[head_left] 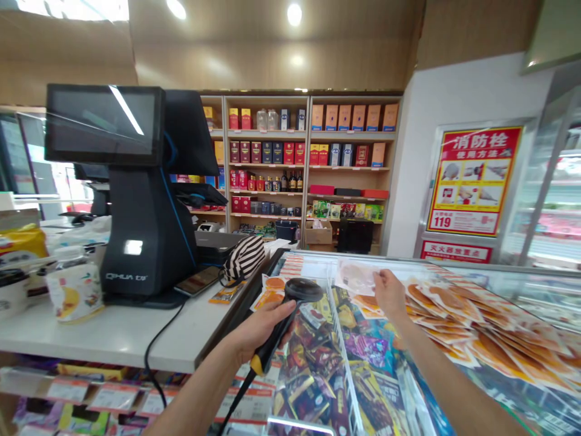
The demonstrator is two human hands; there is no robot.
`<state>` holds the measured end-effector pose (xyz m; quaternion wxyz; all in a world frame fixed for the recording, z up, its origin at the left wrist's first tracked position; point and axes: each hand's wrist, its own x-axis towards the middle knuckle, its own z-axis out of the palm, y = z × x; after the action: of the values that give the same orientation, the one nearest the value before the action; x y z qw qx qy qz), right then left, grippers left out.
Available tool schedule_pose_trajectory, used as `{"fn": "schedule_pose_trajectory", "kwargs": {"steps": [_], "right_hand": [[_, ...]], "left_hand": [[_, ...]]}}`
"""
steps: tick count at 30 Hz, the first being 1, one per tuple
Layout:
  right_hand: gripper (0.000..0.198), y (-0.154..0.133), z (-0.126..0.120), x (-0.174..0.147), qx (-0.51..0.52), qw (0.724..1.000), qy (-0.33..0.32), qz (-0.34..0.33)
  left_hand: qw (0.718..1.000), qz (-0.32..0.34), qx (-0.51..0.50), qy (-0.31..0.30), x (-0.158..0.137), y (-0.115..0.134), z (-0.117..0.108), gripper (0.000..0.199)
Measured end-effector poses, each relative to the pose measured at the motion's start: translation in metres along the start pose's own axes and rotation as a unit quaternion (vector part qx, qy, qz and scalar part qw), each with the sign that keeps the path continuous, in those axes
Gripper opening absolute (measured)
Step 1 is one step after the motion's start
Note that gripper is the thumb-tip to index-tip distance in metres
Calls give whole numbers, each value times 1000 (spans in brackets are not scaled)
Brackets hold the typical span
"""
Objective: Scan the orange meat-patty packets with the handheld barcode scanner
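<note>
In my left hand [259,326] is a black handheld barcode scanner [302,290] with a yellow part at the base of its handle. A black cable runs from the handle's lower end toward the bottom of the view. My right hand [389,295] pinches the edge of a flat pale packet [356,277], held above the glass top of a chest freezer [318,260]. Several flat packets with orange-brown rounds lie in an overlapping pile [481,321] right of my right hand. A few similar packets [271,293] lie beside the scanner head.
Colourful wrapped packs [313,375] show beneath the glass. On the left, a white counter [131,336] bears a black cash register [145,224], a phone [198,281], a striped pouch [245,259] and a patterned cup [76,290]. Shelves of boxes [267,152] stand behind.
</note>
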<state>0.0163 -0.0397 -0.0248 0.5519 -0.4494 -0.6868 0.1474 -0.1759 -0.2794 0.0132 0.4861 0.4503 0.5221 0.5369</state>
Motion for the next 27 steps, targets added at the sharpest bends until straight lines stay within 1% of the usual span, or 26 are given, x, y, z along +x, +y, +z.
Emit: {"fn": "schedule_pose_trajectory", "kwargs": {"steps": [5,8,14,20,22,24,25,27], "right_hand": [[27,15,-13,10,-26,999,25,9],[27,19,-18,11,-36,999,26,10],[26,17,-16,6,-48,999,16,4],[25,18,-18,6,-64,998,22,-4],[24,17,-22,5,-110,993,35,-24],[24,17,-25,3,-196,979,35,-51],[24,17,-26,1,-244,967,24,-66],[25,19,-25,-6,-325,941,-22,-97]], "left_hand": [[1000,-4,-9,13,3,-2,-1,33],[1000,-7,-13,-9,5,-3,0,33],[999,2,2,-36,9,-2,8,33],[999,2,0,-37,15,-4,9,35],[999,1,-6,-32,16,-5,7,36],[1000,2,-12,-23,16,-6,5,35],[1000,0,-16,-15,17,-6,3,35],[1000,-7,-22,9,16,-5,-1,34]]}}
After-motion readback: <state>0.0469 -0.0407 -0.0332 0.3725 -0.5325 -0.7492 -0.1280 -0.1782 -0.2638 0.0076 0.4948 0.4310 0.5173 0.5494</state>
